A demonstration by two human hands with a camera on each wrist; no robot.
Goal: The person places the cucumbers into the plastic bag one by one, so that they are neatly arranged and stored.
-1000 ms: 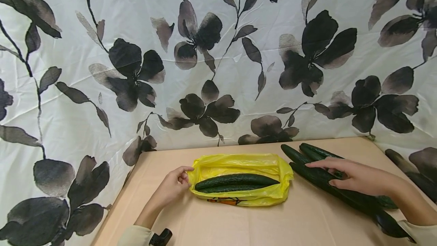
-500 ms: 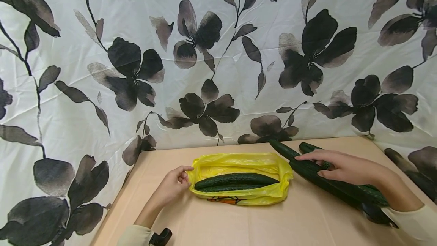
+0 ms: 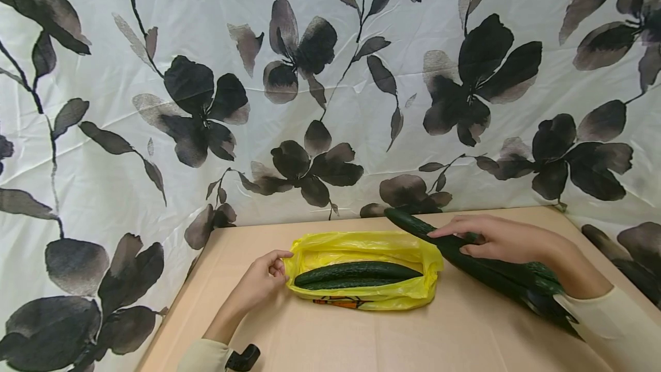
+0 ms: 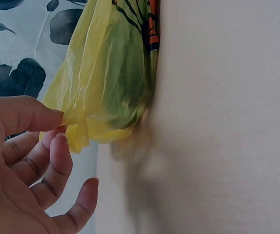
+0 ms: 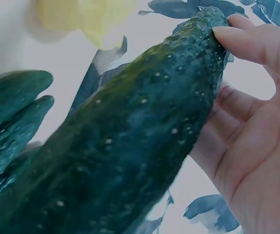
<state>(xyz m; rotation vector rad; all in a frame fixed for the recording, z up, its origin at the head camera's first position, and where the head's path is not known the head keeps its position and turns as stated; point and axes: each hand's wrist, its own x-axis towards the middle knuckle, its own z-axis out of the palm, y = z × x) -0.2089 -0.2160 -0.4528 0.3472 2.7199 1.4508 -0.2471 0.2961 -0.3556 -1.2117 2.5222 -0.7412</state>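
Note:
A yellow plastic bag point(image 3: 361, 301) lies on the table with its mouth spread, and cucumbers point(image 3: 356, 272) rest inside it. My left hand point(image 3: 260, 281) pinches the bag's left edge between thumb and fingers; the left wrist view shows the gathered plastic point(image 4: 74, 117) at the thumb tip. In my right hand point(image 3: 508, 240) is a long dark green cucumber point(image 5: 125, 122), held with thumb and fingers and raised slantwise, its far end reaching over the bag's right back corner. More cucumbers point(image 5: 13, 109) lie below it on the right, partly hidden by the hand and arm.
The table point(image 3: 310, 340) has a light tan covering. Behind it hangs a white cloth point(image 3: 320, 113) printed with dark flowers. A black device point(image 3: 244, 357) is strapped at the left wrist.
My right hand has moved left and slightly up, carrying the cucumber away from the others toward the bag. The left hand and the bag stay in place.

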